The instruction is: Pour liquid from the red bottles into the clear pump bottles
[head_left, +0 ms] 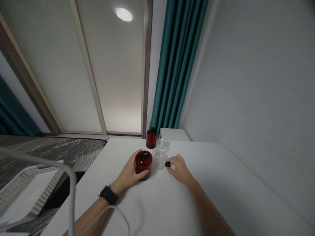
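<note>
My left hand (131, 170) is wrapped round a dark red glass bottle (143, 161), which stands upright with its neck uncapped. Between the thumb and fingers of my right hand (179, 168) is a small black bottle cap (167, 164), held a little to the right of the bottle. A clear glass bottle (158, 159) stands between my two hands, and a second clear glass bottle (162, 144) is just behind it. Farther back is another red bottle (151, 139) with a dark top.
Everything stands on a white table (167, 203) beside a grey wall. A white box-like piece (174, 134) is behind its far edge. At lower left are a white perforated basket (29, 190) and a pale curved cable or tube (72, 196). A teal curtain (178, 65) hangs behind.
</note>
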`<state>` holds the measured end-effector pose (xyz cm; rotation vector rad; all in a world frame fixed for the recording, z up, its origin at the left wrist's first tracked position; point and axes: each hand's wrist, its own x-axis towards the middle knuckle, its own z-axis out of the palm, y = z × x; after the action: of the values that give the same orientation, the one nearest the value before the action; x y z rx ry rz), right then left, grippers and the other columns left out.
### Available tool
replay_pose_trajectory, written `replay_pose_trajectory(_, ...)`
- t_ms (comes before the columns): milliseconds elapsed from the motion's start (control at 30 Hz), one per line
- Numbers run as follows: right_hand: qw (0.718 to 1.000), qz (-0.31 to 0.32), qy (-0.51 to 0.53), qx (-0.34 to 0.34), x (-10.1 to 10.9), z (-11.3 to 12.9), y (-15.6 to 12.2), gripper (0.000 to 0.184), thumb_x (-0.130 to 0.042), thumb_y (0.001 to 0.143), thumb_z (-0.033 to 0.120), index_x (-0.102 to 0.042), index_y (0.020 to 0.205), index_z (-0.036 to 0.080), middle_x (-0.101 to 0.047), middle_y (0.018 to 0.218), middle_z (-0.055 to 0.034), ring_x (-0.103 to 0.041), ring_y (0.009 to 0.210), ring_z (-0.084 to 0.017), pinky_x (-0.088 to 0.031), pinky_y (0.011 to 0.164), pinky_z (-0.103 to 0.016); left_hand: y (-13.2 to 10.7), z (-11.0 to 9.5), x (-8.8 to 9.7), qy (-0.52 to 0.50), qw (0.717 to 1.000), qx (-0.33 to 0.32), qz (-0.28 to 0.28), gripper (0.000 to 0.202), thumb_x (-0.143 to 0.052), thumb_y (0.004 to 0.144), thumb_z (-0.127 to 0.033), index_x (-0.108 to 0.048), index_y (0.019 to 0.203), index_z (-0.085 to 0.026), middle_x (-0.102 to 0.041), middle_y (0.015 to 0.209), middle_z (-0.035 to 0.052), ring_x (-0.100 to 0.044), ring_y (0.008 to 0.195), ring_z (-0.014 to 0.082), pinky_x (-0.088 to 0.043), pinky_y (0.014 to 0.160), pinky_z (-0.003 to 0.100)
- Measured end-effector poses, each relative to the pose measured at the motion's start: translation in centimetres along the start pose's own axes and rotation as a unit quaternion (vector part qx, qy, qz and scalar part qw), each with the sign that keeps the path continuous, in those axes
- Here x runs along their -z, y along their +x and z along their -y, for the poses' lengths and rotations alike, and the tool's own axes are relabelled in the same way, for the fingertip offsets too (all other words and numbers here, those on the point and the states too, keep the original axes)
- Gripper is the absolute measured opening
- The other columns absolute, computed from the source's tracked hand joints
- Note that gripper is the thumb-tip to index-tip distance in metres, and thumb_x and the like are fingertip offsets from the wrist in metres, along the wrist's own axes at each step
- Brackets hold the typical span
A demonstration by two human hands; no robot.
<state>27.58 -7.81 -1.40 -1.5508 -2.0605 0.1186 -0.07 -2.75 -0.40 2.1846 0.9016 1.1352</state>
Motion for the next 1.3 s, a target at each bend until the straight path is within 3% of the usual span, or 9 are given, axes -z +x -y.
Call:
replay_pose_trajectory(400,1.0,-0.008,0.001,0.003,-0.9,0.2,0.0,0.031,-0.061,0.082,0.006,-0.068,0.106,0.025,-0.068,0.098,-0.0055,-0.06,0.098,-0.025,-0.041,0.086,-0.04,-0.1,0.3,-0.1,-0.005,1.0,0.005,0.008,0.078,-0.072,0.079,-0.038,-0.032,0.143,-0.017,-0.047,0.143,0.0172,-0.048,0.134,0.0353,-0.036,0.116,0.056)
replay_pose_trajectory(600,0.998,-0.053,0.038,-0.006,0.2,0.7,0.0,0.02,-0.059,0.085,0.013,-0.067,0.102,0.023,-0.067,0.094,-0.006,-0.059,0.096,-0.026,-0.042,0.087,-0.042,0.0,0.0,0.0,-0.012,1.0,0.014,0.014,0.079,-0.073,0.078,-0.034,-0.031,0.142,-0.018,-0.046,0.144,0.0175,-0.047,0.134,0.0353,-0.034,0.116,0.057)
replay_pose_trajectory(733,0.992,-0.085,0.089,0.004,1.3,2.3,0.4,0.02,-0.052,0.09,0.018,-0.065,0.105,0.022,-0.065,0.093,-0.0069,-0.059,0.09,-0.025,-0.046,0.084,-0.04,-0.2,0.2,-0.1,-0.025,0.999,0.01,0.017,0.08,-0.074,0.078,-0.034,-0.03,0.144,-0.018,-0.045,0.145,0.0186,-0.046,0.135,0.037,-0.033,0.116,0.059)
replay_pose_trajectory(900,0.977,-0.111,0.177,0.036,1.6,5.2,1.6,0.016,-0.054,0.089,0.019,-0.066,0.099,0.023,-0.065,0.091,-0.0048,-0.06,0.087,-0.022,-0.05,0.081,-0.035,-0.5,0.2,0.1,-0.033,0.999,-0.013,0.008,0.064,-0.059,0.089,-0.031,-0.03,0.145,-0.018,-0.043,0.145,0.018,-0.044,0.135,0.0346,-0.032,0.115,0.059)
replay_pose_trajectory(1067,0.955,-0.155,0.25,0.029,1.3,7.4,3.8,0.004,-0.061,0.085,0.023,-0.062,0.09,0.022,-0.067,0.088,-0.0033,-0.061,0.084,-0.02,-0.05,0.079,-0.034,-0.3,-0.9,0.5,-0.014,0.998,-0.056,-0.036,0.064,-0.063,0.084,-0.028,-0.035,0.142,-0.019,-0.048,0.137,0.0149,-0.048,0.128,0.0324,-0.038,0.11,0.055)
replay_pose_trajectory(1300,0.934,-0.181,0.305,0.034,0.4,9.9,6.1,0.005,-0.061,0.087,0.023,-0.064,0.092,0.023,-0.072,0.1,-0.0052,-0.062,0.093,-0.021,-0.05,0.083,-0.035,-0.1,-2.2,0.7,-0.015,0.997,-0.05,-0.052,0.052,-0.066,0.083,-0.026,-0.045,0.13,-0.02,-0.054,0.127,0.0125,-0.054,0.118,0.0299,-0.045,0.103,0.05)
